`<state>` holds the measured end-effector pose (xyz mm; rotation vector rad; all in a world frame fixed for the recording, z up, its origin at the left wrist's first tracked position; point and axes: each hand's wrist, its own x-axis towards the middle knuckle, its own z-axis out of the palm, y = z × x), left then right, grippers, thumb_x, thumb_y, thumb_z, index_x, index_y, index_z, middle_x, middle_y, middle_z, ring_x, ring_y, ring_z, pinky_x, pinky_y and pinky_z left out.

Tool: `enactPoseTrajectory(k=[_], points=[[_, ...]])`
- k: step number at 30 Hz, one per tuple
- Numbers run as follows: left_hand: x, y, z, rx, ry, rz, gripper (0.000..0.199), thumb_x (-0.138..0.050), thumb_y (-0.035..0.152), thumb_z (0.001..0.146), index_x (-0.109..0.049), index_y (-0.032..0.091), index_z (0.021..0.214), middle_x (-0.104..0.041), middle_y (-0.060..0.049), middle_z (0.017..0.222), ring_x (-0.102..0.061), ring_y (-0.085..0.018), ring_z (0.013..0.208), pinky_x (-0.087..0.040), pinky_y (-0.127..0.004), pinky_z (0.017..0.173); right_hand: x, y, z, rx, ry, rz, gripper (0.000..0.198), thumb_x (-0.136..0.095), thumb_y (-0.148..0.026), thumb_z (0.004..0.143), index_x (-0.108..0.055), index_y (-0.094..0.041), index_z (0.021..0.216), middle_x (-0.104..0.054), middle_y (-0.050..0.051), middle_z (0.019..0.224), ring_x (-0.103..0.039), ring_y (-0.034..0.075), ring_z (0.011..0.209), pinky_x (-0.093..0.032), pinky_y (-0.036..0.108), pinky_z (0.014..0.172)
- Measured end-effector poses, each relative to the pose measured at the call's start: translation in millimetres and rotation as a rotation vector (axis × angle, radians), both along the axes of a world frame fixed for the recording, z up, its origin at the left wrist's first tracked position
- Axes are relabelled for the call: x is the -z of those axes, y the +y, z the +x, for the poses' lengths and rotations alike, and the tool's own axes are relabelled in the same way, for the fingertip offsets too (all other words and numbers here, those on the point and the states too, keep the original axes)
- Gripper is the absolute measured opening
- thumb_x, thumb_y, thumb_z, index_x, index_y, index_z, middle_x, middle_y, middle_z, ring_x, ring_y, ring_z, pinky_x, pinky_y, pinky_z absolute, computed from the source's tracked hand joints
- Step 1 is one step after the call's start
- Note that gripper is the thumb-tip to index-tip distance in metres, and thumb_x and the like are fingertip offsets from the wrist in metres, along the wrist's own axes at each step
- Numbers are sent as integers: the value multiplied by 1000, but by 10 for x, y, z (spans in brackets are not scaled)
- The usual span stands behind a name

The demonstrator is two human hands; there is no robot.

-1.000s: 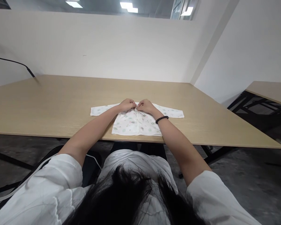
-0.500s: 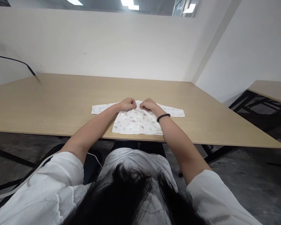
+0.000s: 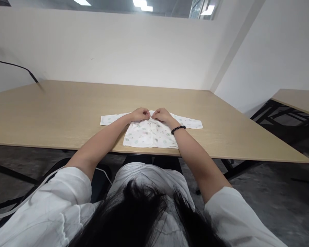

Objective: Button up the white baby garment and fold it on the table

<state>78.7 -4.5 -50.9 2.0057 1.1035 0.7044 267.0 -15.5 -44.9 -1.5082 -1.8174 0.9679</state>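
Observation:
A small white baby shirt [image 3: 141,134] with a faint print lies spread on the table, its sleeves stretched out to both sides and its hem towards me. Near the collar, my left hand [image 3: 141,114] is closed, its fingertips pinching the cloth of the front opening. My right hand [image 3: 162,115], with a black bead bracelet [image 3: 178,129] at the wrist, pinches the shirt just to the right of it. The fingertips of both hands nearly meet at the middle front. Whatever small fastening lies between them is too small to make out.
The shirt rests close to the front edge of the wooden table [image 3: 79,99]. A white wall [image 3: 123,51] rises behind it. A black cable [image 3: 15,64] hangs at the far left, and another table [image 3: 298,99] stands at the right.
My right hand has shifted slightly left, bringing its fingertips closer to those of my left hand. The left hand and the shirt have stayed almost in place.

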Motion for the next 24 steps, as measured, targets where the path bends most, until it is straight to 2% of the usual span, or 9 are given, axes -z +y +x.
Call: enactPoseTrajectory(k=[9,12,16,20,24], points=[[-5,-17,-37,1,-1,38,13,-71,25,69,-69,15,78,-67,-4,74,-58,-14,70,-45,-25,65,-90,-131,47,-137,-20,23,3,-66,-13,74,-66,-14,71,-45,-6,48,-33,7,44,-25,25,47],[10,10,-47,-20,14,61,13,-71,28,71,-69,16,75,-65,-3,72,-58,-15,71,-44,-25,66,-133,-182,47,-162,-28,33,14,-66,-17,77,-59,-17,65,-40,-6,48,-30,8,45,-24,25,46],[25,41,-58,-36,43,90,9,-71,25,70,-68,17,73,-66,-2,73,-58,-15,72,-45,-26,70,-181,-253,22,-204,-72,27,40,-77,-33,75,-43,-21,58,-34,-7,48,-31,8,46,-24,26,46],[37,58,-63,-43,59,101,12,-72,28,72,-67,18,75,-68,-4,80,-60,-17,74,-45,-26,70,-234,-282,31,-314,-245,-53,47,-85,-36,67,-42,-21,56,-42,-4,48,-36,10,45,-25,27,46],[25,54,-64,-36,66,109,19,-75,34,72,-65,18,74,-65,-3,75,-57,-16,70,-42,-26,64,-292,-243,100,-381,-261,-88,34,-80,-28,67,-50,-19,53,-49,-2,50,-39,10,48,-26,27,48]])
